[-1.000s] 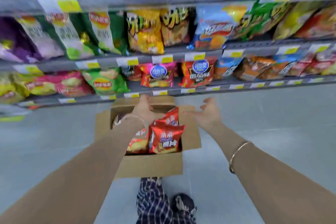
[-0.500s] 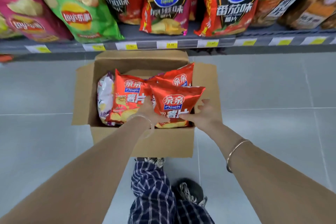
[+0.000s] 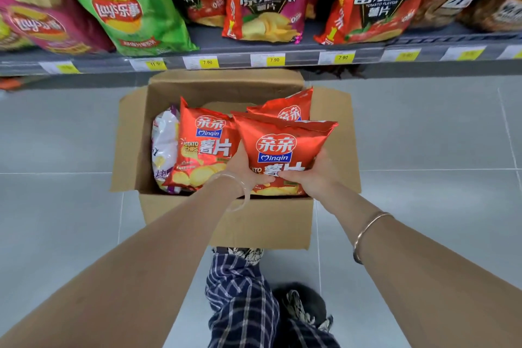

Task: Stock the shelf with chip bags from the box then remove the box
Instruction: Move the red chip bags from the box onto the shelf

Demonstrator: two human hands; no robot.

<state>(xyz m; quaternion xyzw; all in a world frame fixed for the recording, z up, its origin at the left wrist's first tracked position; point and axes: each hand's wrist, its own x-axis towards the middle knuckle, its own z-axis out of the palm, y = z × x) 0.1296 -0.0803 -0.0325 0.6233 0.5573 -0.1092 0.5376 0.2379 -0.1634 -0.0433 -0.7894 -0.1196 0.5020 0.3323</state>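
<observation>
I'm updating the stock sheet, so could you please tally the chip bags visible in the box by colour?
Red bags: 3, one gripped by the left hand and right hand, one beside it, one behind.
White-purple bags: 1, at the box wall.
Total: 4 visible; any underneath are hidden.

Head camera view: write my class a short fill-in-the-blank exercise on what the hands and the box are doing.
1. Both hands, left hand and right hand, grip one ____ chip bag.
2. The bag is held over the open cardboard ____.
3. The box stands on the ____, below the shelf.

Missing words: red; box; floor
</observation>
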